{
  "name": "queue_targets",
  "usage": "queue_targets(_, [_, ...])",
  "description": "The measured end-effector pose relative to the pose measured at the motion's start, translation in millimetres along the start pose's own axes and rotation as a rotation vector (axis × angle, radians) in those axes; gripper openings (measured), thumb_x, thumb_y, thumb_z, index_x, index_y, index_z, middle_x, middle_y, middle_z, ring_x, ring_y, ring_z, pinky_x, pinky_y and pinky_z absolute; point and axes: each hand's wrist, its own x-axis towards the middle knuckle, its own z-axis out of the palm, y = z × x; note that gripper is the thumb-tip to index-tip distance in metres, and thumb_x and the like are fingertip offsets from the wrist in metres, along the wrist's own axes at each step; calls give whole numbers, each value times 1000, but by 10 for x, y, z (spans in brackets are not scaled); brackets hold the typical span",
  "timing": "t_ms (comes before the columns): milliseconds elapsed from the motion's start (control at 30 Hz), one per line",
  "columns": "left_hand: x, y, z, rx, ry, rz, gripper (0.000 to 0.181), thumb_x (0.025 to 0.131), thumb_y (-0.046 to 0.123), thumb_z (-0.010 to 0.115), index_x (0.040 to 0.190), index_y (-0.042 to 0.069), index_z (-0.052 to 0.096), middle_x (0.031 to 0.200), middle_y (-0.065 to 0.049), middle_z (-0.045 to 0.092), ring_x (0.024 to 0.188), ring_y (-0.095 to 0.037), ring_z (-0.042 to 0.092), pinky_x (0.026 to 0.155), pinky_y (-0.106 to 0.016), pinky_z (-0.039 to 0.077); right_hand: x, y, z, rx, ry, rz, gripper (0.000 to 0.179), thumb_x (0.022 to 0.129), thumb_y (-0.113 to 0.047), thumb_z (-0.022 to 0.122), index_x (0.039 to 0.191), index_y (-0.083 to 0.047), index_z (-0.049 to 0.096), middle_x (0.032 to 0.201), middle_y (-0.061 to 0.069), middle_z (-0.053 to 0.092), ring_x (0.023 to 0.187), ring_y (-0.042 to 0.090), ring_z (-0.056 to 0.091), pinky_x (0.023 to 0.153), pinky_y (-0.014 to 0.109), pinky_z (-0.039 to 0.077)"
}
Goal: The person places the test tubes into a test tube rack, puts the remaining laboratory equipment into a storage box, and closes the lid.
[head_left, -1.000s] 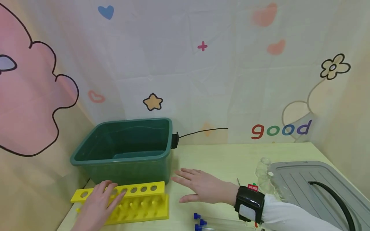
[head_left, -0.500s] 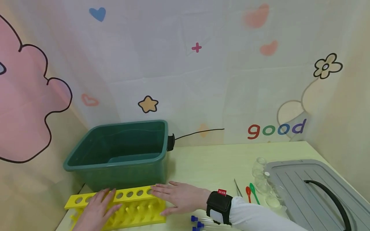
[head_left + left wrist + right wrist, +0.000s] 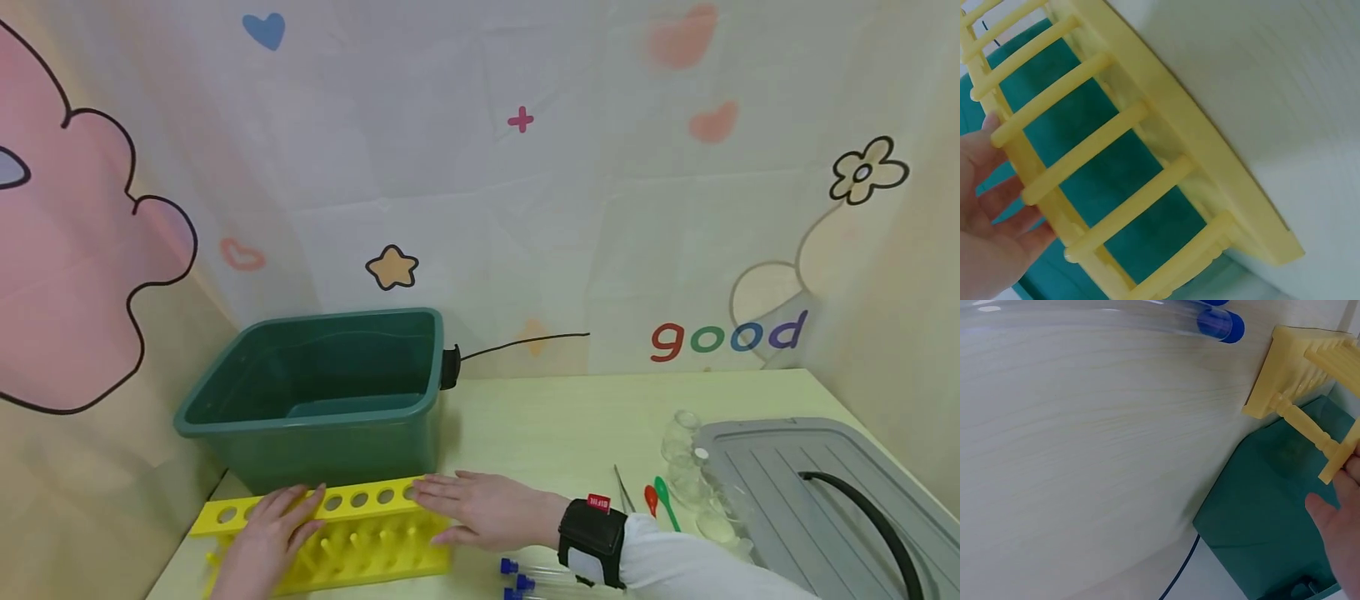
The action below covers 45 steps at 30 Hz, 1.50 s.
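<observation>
A yellow test tube rack point(image 3: 375, 570) stands upright in front of the green bin point(image 3: 330, 454). My left hand point(image 3: 261, 542) grips its top rail left of the middle; in the left wrist view the fingers point(image 3: 1002, 199) and thumb reach that rail. My right hand point(image 3: 491, 508) rests straight fingers on the rail's right end, thumb apart from them. The right wrist view shows this hand point(image 3: 1344, 519) partly, at the frame's edge. Several clear test tubes point(image 3: 547, 575) with blue caps lie right of the rack, partly out of frame.
Tweezers point(image 3: 623, 488), a red spoon point(image 3: 651, 498) and a green spoon point(image 3: 666, 502) lie beyond my right forearm. Clear glassware point(image 3: 684, 467) stands beside a grey lid point(image 3: 780, 483) with a black handle. A printed curtain point(image 3: 480, 208) hangs behind the table.
My right hand has come leftward onto the rack's right end, uncovering the tweezers and spoons. The rack, with my left hand still on it, has shifted slightly right relative to the bin.
</observation>
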Motion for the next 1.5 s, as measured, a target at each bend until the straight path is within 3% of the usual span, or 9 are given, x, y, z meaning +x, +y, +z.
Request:
queue_targets(133, [54,90,56,-16,90,68,41,73,16,72,113,10,65,102,-9,60,94,-30,52,77,-44,45,-111,62,-30,8,21,19,54,95,-40,35,140,-11,33,142,-1,30,129,7,18,99,32,24])
queue_targets(333, [161,241,103,-38,109,136,40,71,15,72,111,10,66,101,-9,60,92,-27,53,75,-40,47,-256,156,-99,-96,97,15,42,93,-28,49,130,-8,49,133,3,44,123,11,34,94,31,32])
queue_targets(467, [237,351,157,-63,78,183,43,72,11,72,115,9,64,105,-10,59,95,-28,53,77,-39,46,-353,228,-163,-134,129,53,34,89,-20,57,121,-8,58,125,4,52,116,12,44,90,27,37])
queue_targets(700, [395,646,217,-36,-2,237,50,74,6,71,122,11,59,113,-11,57,99,-27,52,77,-39,46,-555,429,-193,28,193,187,30,80,-10,66,109,-7,66,112,5,60,103,15,55,79,25,44])
queue_targets(1000, [570,952,302,50,-39,286,49,75,11,71,123,10,58,113,-10,57,97,-24,52,73,-33,48,-709,567,-196,-28,262,234,23,75,-13,72,96,-5,66,96,5,64,84,16,60,71,25,47])
queue_targets(1200, [646,1099,342,74,-14,333,47,74,14,73,119,10,61,110,-9,59,91,-22,53,67,-30,49,-689,572,-170,-57,213,261,40,73,-17,73,109,-3,63,100,6,59,89,18,53,76,24,45])
queue_targets(1500, [811,1176,329,43,-22,335,49,75,12,73,121,9,59,109,-8,57,92,-21,53,73,-30,48,-694,723,-310,38,175,339,36,70,-5,75,103,1,65,97,9,58,87,22,54,76,28,46])
